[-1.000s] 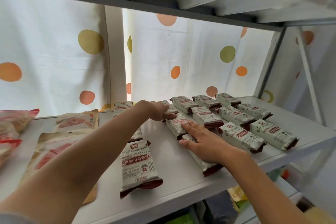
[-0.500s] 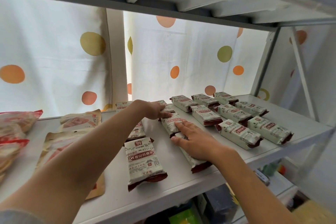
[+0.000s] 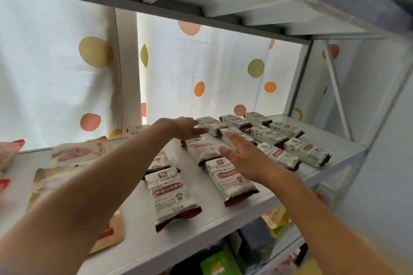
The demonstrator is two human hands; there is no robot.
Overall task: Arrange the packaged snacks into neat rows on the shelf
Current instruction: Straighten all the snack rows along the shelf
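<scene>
1. On the white shelf [image 3: 223,230], the cream-and-maroon snack packs [image 3: 173,196] lie flat in columns running front to back. I judge the right side done: the two rightmost columns hold three packs each, evenly spaced and parallel.

2. The next column left I judge unfinished. Its front pack [image 3: 231,182] and the one behind it [image 3: 201,149] sit at slightly different angles, and further packs behind are partly hidden by my hands.

3. The leftmost column shows three packs: one in front, one mostly under my left forearm, one at the back by the curtain [image 3: 201,69]. These look loosest and, in my estimate, remain to be squared.

4. Count of small packs: I make out thirteen or so; the hidden ones keep me from an exact figure.

5. Larger tan pouches [image 3: 80,152] at left: two visible. Red-edged bags [image 3: 9,149] at far left: count unclear, cut by the frame.

6. Left hand [image 3: 181,128]: fingers straight, holding nothing, just above the rear packs.

7. Right hand [image 3: 243,156]: fingers spread and flat, gripping nothing, over the middle packs; contact I cannot tell.
</scene>
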